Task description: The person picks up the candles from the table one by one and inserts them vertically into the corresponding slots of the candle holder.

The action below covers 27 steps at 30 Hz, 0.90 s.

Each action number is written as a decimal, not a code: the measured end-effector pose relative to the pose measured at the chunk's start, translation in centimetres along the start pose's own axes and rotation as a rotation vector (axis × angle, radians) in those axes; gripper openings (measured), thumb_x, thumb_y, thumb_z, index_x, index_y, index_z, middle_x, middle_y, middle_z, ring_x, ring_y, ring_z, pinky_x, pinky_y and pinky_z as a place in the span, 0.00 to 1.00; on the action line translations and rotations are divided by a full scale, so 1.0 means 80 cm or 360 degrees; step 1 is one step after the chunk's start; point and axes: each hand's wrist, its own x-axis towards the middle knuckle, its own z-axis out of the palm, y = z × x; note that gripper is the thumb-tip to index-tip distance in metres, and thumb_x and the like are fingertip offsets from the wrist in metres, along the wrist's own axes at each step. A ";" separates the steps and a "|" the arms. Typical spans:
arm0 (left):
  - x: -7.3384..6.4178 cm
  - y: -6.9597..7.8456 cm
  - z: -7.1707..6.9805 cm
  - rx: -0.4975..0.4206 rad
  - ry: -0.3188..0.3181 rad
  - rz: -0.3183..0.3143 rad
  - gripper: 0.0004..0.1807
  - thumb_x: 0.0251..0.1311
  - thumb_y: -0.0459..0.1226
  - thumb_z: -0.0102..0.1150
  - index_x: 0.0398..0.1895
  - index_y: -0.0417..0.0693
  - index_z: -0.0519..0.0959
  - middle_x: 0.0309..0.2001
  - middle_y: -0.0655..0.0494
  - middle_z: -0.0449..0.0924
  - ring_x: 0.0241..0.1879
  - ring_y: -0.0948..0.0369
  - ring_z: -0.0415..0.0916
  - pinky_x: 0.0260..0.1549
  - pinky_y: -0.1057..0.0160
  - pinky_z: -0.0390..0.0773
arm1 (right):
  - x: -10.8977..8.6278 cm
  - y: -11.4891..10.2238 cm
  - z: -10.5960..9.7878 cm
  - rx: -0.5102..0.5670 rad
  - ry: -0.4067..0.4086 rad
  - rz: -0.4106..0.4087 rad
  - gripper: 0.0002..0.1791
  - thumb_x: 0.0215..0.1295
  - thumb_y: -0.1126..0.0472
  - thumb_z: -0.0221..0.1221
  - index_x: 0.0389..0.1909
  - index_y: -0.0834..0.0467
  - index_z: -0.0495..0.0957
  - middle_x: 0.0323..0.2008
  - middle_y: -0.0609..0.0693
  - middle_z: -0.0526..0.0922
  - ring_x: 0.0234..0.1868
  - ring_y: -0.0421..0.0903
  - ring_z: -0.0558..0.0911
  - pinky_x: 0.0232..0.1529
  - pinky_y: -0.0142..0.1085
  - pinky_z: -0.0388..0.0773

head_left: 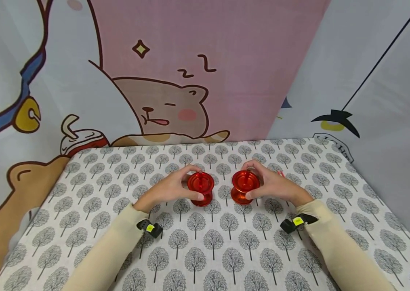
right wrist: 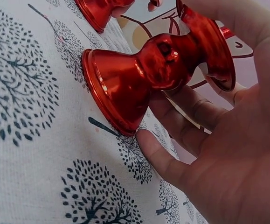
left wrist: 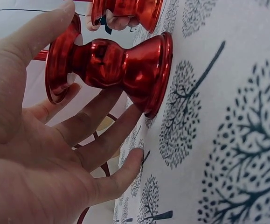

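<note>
Two shiny red metal candle holders stand upright on the cloth, a small gap between them. Each has a flared foot, a rounded stem and a wide dish with a thin upright pin in it. My left hand (head_left: 168,188) grips the left candle holder (head_left: 206,200) by its dish, thumb on the near side and fingers on the far side. Mirroring it, my right hand (head_left: 277,186) holds the right candle holder (head_left: 240,197) the same way. In the left wrist view, the fingers spread beside the stem of the left holder (left wrist: 104,63); the right wrist view shows the right holder's foot (right wrist: 114,84) on the cloth.
A white cloth (head_left: 195,258) printed with grey trees covers the table. Behind it hangs a curtain (head_left: 248,81) with cartoon animals. A small red object (head_left: 280,173) lies partly hidden behind my right hand. Black wrist straps (head_left: 150,228) sit over cream sleeves.
</note>
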 end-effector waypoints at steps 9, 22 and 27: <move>-0.003 0.000 0.000 0.0017 0.0014 -0.0008 0.46 0.63 0.40 0.82 0.81 0.45 0.67 0.60 0.46 0.86 0.56 0.51 0.88 0.61 0.44 0.83 | -0.001 0.000 0.001 0.0047 -0.0022 -0.0034 0.43 0.62 0.71 0.76 0.72 0.62 0.61 0.66 0.67 0.78 0.66 0.63 0.82 0.63 0.46 0.85; -0.002 -0.001 0.000 -0.0021 -0.0005 0.0003 0.46 0.63 0.38 0.82 0.81 0.43 0.67 0.61 0.44 0.86 0.56 0.51 0.88 0.60 0.48 0.85 | -0.022 -0.012 -0.039 -0.0104 0.0113 -0.0147 0.31 0.79 0.67 0.63 0.78 0.61 0.65 0.69 0.63 0.79 0.68 0.55 0.81 0.64 0.45 0.81; -0.002 0.000 0.000 -0.0013 -0.0006 0.0007 0.46 0.63 0.38 0.82 0.80 0.43 0.67 0.60 0.45 0.86 0.56 0.51 0.88 0.60 0.47 0.84 | -0.035 -0.018 -0.056 -0.0166 0.0225 -0.0101 0.27 0.84 0.63 0.59 0.78 0.62 0.68 0.69 0.62 0.80 0.68 0.54 0.82 0.66 0.39 0.81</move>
